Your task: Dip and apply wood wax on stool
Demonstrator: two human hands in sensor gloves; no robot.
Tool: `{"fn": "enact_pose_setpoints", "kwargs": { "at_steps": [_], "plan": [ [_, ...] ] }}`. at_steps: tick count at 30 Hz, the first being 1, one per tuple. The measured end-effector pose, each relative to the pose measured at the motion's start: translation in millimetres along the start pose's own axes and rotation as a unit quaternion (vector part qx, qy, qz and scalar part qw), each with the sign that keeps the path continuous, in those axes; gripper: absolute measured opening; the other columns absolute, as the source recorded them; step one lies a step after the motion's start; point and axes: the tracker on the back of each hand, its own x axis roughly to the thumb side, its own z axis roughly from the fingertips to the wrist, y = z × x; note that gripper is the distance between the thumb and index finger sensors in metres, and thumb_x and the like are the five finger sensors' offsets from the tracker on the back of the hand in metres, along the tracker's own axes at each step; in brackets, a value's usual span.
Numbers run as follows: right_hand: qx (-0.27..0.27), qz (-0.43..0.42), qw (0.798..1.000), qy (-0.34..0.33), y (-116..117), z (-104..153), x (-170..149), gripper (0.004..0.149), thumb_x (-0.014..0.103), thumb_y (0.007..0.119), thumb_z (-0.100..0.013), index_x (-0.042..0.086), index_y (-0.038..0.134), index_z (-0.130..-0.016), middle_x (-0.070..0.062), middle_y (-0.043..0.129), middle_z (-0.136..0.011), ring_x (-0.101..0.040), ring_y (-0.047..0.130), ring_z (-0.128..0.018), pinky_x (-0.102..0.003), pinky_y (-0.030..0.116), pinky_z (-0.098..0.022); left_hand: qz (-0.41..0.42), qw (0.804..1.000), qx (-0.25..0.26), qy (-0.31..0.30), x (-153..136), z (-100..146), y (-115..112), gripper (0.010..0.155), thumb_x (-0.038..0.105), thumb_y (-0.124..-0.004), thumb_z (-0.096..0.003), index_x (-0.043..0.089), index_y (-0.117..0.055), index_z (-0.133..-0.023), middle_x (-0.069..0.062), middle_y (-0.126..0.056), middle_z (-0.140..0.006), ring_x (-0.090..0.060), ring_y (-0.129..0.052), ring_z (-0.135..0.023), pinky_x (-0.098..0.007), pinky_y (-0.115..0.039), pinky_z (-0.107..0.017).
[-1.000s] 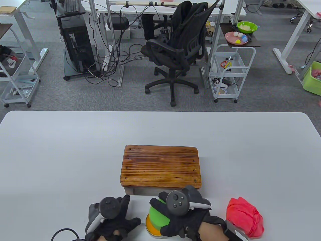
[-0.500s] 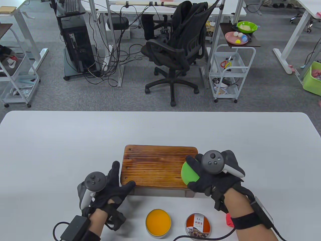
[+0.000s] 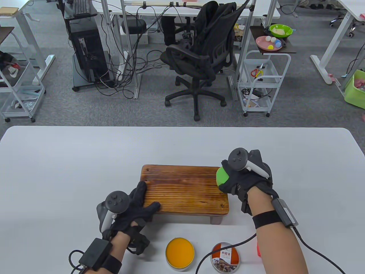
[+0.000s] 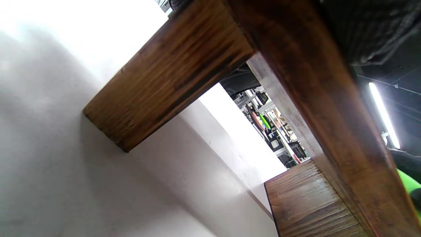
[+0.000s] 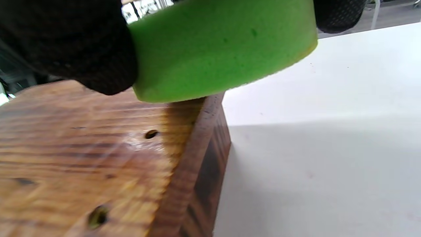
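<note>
A low wooden stool (image 3: 184,189) stands on the white table. My right hand (image 3: 242,177) grips a round green sponge (image 3: 222,176) at the stool's far right corner; in the right wrist view the sponge (image 5: 220,49) sits at the top's edge (image 5: 184,138). My left hand (image 3: 137,205) rests spread on the stool's near left corner, thumb on the top. The left wrist view shows the stool's underside and leg (image 4: 171,75). An open tin of orange wax (image 3: 180,252) stands near the front edge, its lid (image 3: 225,257) beside it.
A red cloth (image 3: 258,249) peeks out behind my right forearm. Glove cables trail over the table's front edge (image 3: 228,251). Beyond the table's far edge are an office chair (image 3: 199,57) and a white cart (image 3: 262,82).
My right hand carried the sponge from the wax tin up to the stool, then along its right side to the far right corner. My left hand moved onto the stool's near left corner.
</note>
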Motion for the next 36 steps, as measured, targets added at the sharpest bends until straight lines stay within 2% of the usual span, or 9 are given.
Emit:
{"fn": "enact_pose_setpoints", "kwargs": {
  "at_steps": [6, 12, 16, 20, 24, 27, 30, 34, 36],
  "plan": [
    [0.004, 0.040, 0.999, 0.011, -7, -25, 22, 0.099, 0.056, 0.098, -0.032, 0.021, 0.048, -0.109, -0.028, 0.041, -0.114, -0.059, 0.056, -0.091, -0.064, 0.062, -0.065, -0.001, 1.000, 0.004, 0.000, 0, 0, 0, 0.104, 0.075, -0.086, -0.0403, 0.042, -0.021, -0.114, -0.011, -0.030, -0.125, -0.056, -0.021, -0.109, -0.083, -0.021, -0.067],
    [0.019, 0.095, 0.994, -0.040, -1, -22, 50, 0.098, 0.056, 0.097, -0.032, 0.023, 0.047, -0.109, -0.027, 0.039, -0.115, -0.059, 0.054, -0.092, -0.064, 0.062, -0.066, -0.003, 1.000, 0.008, 0.000, 0, 1, 0, 0.105, 0.076, -0.085, -0.0400, 0.040, -0.019, -0.114, -0.011, -0.031, -0.125, -0.055, -0.019, -0.109, -0.083, -0.020, -0.067],
    [0.043, 0.134, 0.990, -0.008, -12, -27, 46, 0.098, 0.056, 0.098, -0.032, 0.022, 0.049, -0.109, -0.027, 0.041, -0.115, -0.059, 0.055, -0.092, -0.064, 0.062, -0.066, -0.003, 1.000, 0.009, 0.001, 0, 1, -1, 0.105, 0.076, -0.085, -0.0401, 0.041, -0.019, -0.114, -0.010, -0.031, -0.125, -0.055, -0.019, -0.109, -0.083, -0.020, -0.067],
    [0.027, 0.120, 0.992, -0.012, -10, -43, 62, 0.098, 0.056, 0.097, -0.033, 0.022, 0.047, -0.109, -0.028, 0.039, -0.114, -0.059, 0.054, -0.092, -0.065, 0.061, -0.066, -0.004, 1.000, 0.009, 0.001, 0, 1, -1, 0.105, 0.076, -0.085, -0.0400, 0.041, -0.019, -0.114, -0.010, -0.031, -0.125, -0.054, -0.018, -0.110, -0.083, -0.020, -0.067],
    [0.035, 0.146, 0.987, -0.062, -4, -38, 87, 0.097, 0.056, 0.096, -0.032, 0.023, 0.047, -0.109, -0.026, 0.040, -0.115, -0.058, 0.055, -0.093, -0.064, 0.063, -0.067, -0.005, 1.000, 0.009, 0.002, 0, 1, -1, 0.105, 0.076, -0.085, -0.0401, 0.041, -0.019, -0.114, -0.010, -0.031, -0.125, -0.054, -0.018, -0.110, -0.083, -0.020, -0.067],
    [0.054, 0.150, 0.986, -0.038, -12, -36, 81, 0.096, 0.056, 0.099, -0.032, 0.023, 0.052, -0.109, -0.025, 0.044, -0.115, -0.058, 0.058, -0.092, -0.063, 0.065, -0.066, -0.006, 1.000, 0.010, 0.001, 0, 1, -1, 0.105, 0.076, -0.085, -0.0398, 0.041, -0.020, -0.114, -0.011, -0.032, -0.125, -0.053, -0.018, -0.110, -0.083, -0.020, -0.067],
    [0.048, 0.139, 0.989, -0.019, -14, -47, 82, 0.096, 0.055, 0.099, -0.032, 0.021, 0.052, -0.109, -0.027, 0.044, -0.115, -0.059, 0.058, -0.091, -0.064, 0.064, -0.065, -0.010, 1.000, 0.011, 0.001, -1, 1, 0, 0.106, 0.076, -0.085, -0.0399, 0.040, -0.019, -0.114, -0.011, -0.033, -0.125, -0.052, -0.018, -0.111, -0.083, -0.020, -0.067],
    [0.033, 0.132, 0.989, -0.063, -1, -50, 111, 0.096, 0.055, 0.097, -0.033, 0.022, 0.048, -0.109, -0.027, 0.040, -0.115, -0.060, 0.054, -0.092, -0.065, 0.062, -0.066, -0.009, 1.000, 0.010, 0.001, -1, 1, 0, 0.106, 0.076, -0.086, -0.0397, 0.040, -0.020, -0.114, -0.011, -0.034, -0.125, -0.052, -0.017, -0.111, -0.084, -0.020, -0.067],
    [0.036, 0.164, 0.983, -0.077, -2, -45, 119, 0.096, 0.055, 0.097, -0.033, 0.023, 0.049, -0.109, -0.026, 0.041, -0.115, -0.059, 0.055, -0.092, -0.064, 0.063, -0.066, -0.010, 1.000, 0.010, 0.001, -1, 0, 0, 0.106, 0.076, -0.085, -0.0397, 0.040, -0.019, -0.114, -0.011, -0.034, -0.125, -0.051, -0.017, -0.111, -0.084, -0.020, -0.067]
  ]
}}
